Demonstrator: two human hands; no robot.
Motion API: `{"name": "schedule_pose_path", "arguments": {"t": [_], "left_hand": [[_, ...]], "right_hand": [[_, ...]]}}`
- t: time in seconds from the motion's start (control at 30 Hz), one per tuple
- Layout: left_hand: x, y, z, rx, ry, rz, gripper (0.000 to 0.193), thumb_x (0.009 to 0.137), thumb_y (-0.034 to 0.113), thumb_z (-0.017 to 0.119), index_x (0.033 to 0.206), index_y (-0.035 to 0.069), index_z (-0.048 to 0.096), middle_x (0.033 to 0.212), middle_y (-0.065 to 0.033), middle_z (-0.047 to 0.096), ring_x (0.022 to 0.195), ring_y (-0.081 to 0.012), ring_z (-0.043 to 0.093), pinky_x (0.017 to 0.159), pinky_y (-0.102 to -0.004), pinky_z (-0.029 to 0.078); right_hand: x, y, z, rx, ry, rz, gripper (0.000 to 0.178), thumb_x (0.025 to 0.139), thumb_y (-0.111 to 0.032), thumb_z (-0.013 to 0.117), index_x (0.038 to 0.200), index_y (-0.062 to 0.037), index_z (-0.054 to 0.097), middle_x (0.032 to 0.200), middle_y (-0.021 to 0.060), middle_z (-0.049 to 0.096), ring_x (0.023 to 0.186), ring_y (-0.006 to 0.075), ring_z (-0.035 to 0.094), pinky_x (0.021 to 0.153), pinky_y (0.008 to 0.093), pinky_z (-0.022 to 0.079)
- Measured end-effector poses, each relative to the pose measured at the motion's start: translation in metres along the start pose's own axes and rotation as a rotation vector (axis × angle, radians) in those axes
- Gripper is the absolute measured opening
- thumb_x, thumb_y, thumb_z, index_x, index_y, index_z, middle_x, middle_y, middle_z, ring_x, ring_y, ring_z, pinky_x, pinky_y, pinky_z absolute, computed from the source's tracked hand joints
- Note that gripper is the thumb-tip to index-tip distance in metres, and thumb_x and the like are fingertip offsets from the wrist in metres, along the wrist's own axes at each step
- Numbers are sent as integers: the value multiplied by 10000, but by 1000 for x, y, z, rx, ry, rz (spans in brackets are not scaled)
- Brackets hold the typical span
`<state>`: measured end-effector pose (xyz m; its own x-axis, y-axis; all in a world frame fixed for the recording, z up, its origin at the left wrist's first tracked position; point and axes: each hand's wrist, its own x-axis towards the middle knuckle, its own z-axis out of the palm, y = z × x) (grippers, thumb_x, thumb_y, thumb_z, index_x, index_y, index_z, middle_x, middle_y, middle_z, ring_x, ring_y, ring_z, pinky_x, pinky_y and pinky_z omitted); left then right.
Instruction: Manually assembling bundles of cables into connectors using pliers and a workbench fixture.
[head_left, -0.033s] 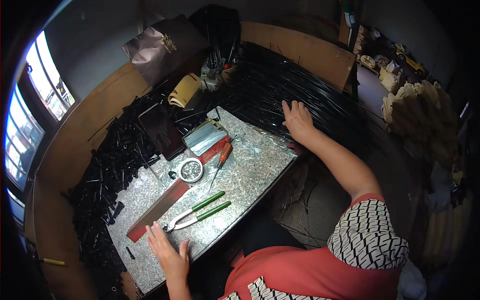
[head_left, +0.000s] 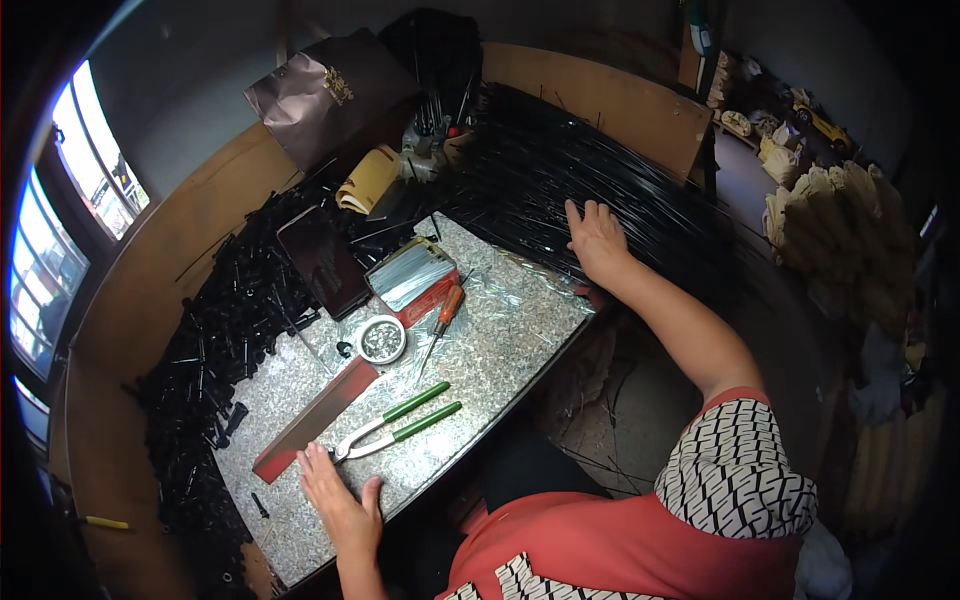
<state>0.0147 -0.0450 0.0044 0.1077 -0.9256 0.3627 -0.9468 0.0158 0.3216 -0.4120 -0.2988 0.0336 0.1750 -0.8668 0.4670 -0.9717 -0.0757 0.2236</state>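
Head view: two hands are being held spread and flat, nothing gripped. The left hand (head_left: 340, 505) is being pressed onto the speckled desk (head_left: 500, 345) just beside one pair of green-handled pliers (head_left: 395, 425); the right hand (head_left: 597, 240) is being laid on a heap of thin black rods (head_left: 560, 170), too many to count. Also being shown: one orange-handled screwdriver (head_left: 440, 325), one small round tin (head_left: 381, 340), one red bar (head_left: 315, 420). No movement is being shown.
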Motion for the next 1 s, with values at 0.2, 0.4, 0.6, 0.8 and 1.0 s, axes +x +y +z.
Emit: {"name": "schedule_pose_path", "arguments": {"t": [0.2,0.4,0.6,0.8,1.0], "left_hand": [[-4,-8,11,-70,62,-34,652,805,97,657,1361,-57,354,1406,-259,376,1366,-402,267,1120,-457,212],[-5,-10,13,-61,63,-42,602,823,123,643,1334,-67,387,1389,-260,397,1354,-405,289,1109,-454,236],[-5,-10,14,-86,85,-48,598,819,117,642,1330,-66,392,1378,-256,412,1348,-407,299,1104,-454,244],[-5,-11,14,-101,93,-49,602,818,150,656,1319,-69,403,1373,-258,415,1343,-417,300,1100,-467,247],[-6,-14,15,-97,94,-36,602,826,196,662,1307,-69,416,1368,-264,416,1341,-424,298,1096,-482,243]], "right_hand": [[3,7,6,-155,55,8,360,756,-69,586,1097,41,549,962,149,532,920,284,522,793,359,456],[8,1,15,-82,-28,27,220,759,-70,583,961,15,567,958,166,549,887,285,579,764,352,498],[12,4,16,-90,-63,67,154,775,-58,570,898,27,605,968,187,564,899,303,590,747,371,516],[17,15,33,42,53,65,125,746,-46,579,835,39,600,925,200,558,872,337,581,716,418,520],[22,21,26,70,-4,99,127,769,-62,579,845,37,599,894,207,601,871,351,607,720,453,515]]}}
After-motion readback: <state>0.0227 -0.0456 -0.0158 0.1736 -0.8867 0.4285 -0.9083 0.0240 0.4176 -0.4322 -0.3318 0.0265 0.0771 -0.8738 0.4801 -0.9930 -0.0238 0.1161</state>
